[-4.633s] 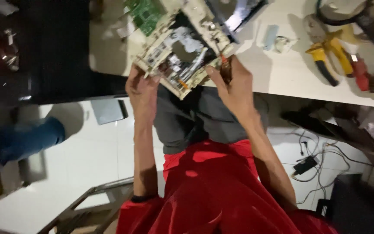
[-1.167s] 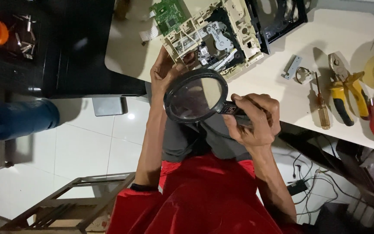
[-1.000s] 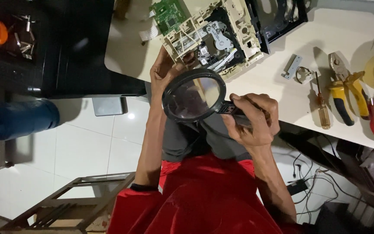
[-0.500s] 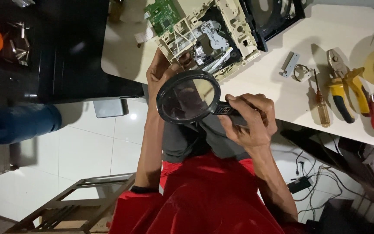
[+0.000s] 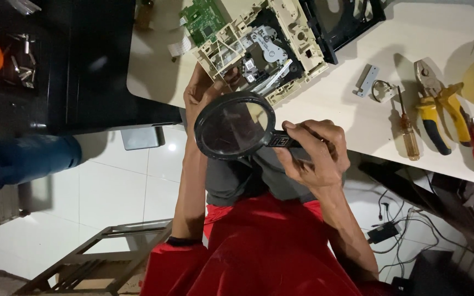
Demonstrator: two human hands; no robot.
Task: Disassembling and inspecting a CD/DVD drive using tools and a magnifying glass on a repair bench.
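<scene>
A magnifier (image 5: 235, 125) is being gripped by its black handle in the right hand (image 5: 314, 159), fingers wrapped tight, its long axis running from that hand toward the drive (image 5: 259, 49). The lens is being held just short of the drive's near edge, where the left hand (image 5: 204, 93) is pressing; its fingertips are being hidden by the lens rim, so their grip cannot be told.

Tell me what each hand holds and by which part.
Right hand grips the magnifying glass by its black handle. Left hand holds the opened beige drive at its near edge.
</scene>
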